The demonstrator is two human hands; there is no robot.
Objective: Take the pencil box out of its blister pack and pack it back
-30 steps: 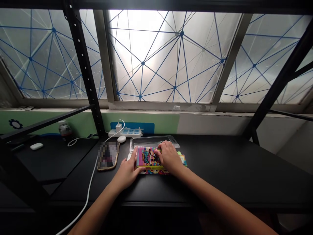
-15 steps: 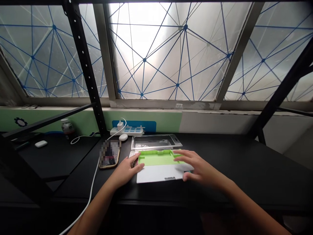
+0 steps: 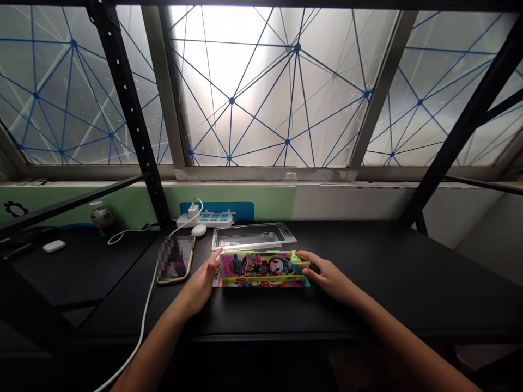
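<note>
Currently: left hand (image 3: 198,287) and right hand (image 3: 330,276) gripping printed box (image 3: 261,265), just below frame center

Printed box is lying lengthwise on the black desk (image 3: 388,288), showing a pink, multicolor front with a yellow-green strip running along its lower part. Left hand is closing on the box's left end, fingertips reaching its upper left corner. Right hand is pinching the right end, index finger resting near the bright green upper corner, thumb pressing lower down. Whether the printed band along the bottom edge is belonging to the box or to a card below, cannot tell.

Clear plastic tray (image 3: 251,237) is sitting just above the box in frame. Left of center, phone (image 3: 176,260) is lying flat, screen pixelated; white cable (image 3: 144,321) is running past it down to the bottom edge. Above the phone, white rounded object (image 3: 199,230) is resting near the power strip (image 3: 208,219). Far left, bottle (image 3: 103,218) is standing, and small white case (image 3: 54,246) is lying nearby.
</note>
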